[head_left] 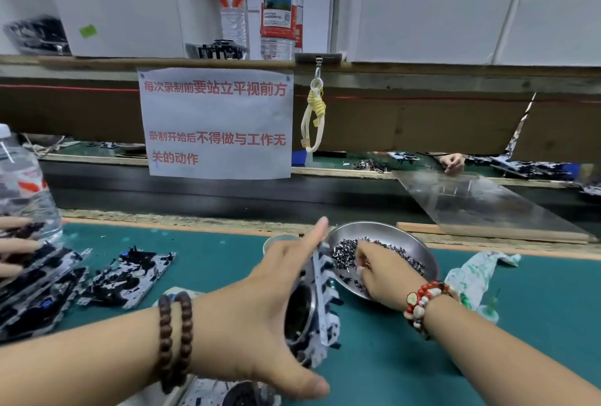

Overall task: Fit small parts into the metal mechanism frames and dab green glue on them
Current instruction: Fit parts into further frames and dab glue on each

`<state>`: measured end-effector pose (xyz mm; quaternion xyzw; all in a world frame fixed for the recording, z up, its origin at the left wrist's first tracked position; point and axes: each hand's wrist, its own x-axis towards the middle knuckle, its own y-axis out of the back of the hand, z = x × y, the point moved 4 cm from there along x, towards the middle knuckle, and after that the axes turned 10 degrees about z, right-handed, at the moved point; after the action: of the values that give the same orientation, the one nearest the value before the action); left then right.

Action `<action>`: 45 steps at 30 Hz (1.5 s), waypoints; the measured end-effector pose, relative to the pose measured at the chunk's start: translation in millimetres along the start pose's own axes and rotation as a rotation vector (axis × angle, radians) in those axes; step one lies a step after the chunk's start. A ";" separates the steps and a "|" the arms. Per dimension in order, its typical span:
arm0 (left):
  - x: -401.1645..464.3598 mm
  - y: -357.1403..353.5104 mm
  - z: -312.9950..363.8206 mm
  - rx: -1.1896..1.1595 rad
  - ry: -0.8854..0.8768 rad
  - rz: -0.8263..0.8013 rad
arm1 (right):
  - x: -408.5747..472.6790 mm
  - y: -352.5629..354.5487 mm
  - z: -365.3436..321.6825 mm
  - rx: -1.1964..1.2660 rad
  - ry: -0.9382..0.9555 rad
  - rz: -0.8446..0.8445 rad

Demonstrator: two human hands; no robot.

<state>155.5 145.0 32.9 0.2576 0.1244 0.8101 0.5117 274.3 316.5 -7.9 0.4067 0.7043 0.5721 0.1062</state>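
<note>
Metal mechanism frame [320, 304] held up on edge above green tabletop [406, 357], centre of view, just left of steel bowl [383, 233]. Gripped by left hand [270, 301]: thumb low near bottom edge, index finger stretched up along top edge, palm wrapped behind. Brown bead bracelet [175, 340] on left wrist. Right hand [380, 272] down inside bowl, fingertips curled into heap of small dark parts [344, 256]; can't tell whether any part actually pinched. Red/white bead bracelet [421, 303] on right wrist. Bowl tilted, near rim resting on tabletop. More frames [130, 275] lying flat on tabletop at left, w/ a stack further left under another person's fingers [16, 243]. Water bottle [24, 190] at far left edge. Green-stained rag [474, 272] right of bowl, green-tipped glue applicator [491, 308] beside it. Printed notice w/ red characters [218, 122] hanging from shelf edge behind, yellow cord [313, 119] hooked next to it. Two bottles [257, 5] and white boxes [123, 8] on shelf above.
</note>
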 end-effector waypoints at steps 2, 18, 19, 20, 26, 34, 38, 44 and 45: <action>-2.7 -15.3 18.9 0.023 0.011 0.022 | -2.5 9.1 -7.0 0.014 0.054 0.054; -49.1 -124.9 17.8 0.681 -0.036 -0.517 | -72.9 81.0 -28.6 0.419 -0.053 0.373; -50.2 -128.7 18.1 0.718 -0.057 -0.502 | -78.5 78.8 -30.1 0.432 -0.055 0.337; -50.8 -132.7 18.4 0.747 -0.081 -0.484 | -84.6 76.5 -30.7 0.443 -0.056 0.304; -53.9 -139.1 13.8 0.665 -0.081 -0.437 | -127.1 58.1 -11.3 0.550 -0.125 0.209; -63.2 -124.0 8.9 0.618 0.012 -0.427 | -150.1 41.0 17.5 0.575 -0.305 0.257; -63.5 -124.5 8.9 0.621 0.016 -0.429 | -150.1 35.5 17.1 0.602 -0.335 0.266; -64.9 -119.5 7.6 0.523 0.054 -0.463 | -147.8 30.0 22.7 0.676 -0.402 0.213; -64.6 -118.5 7.7 0.491 0.072 -0.457 | -147.9 29.1 23.8 0.688 -0.412 0.205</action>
<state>272.5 139.5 -34.6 0.3099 0.3882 0.6287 0.5983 397.7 231.4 -36.4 0.5925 0.7743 0.2175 0.0452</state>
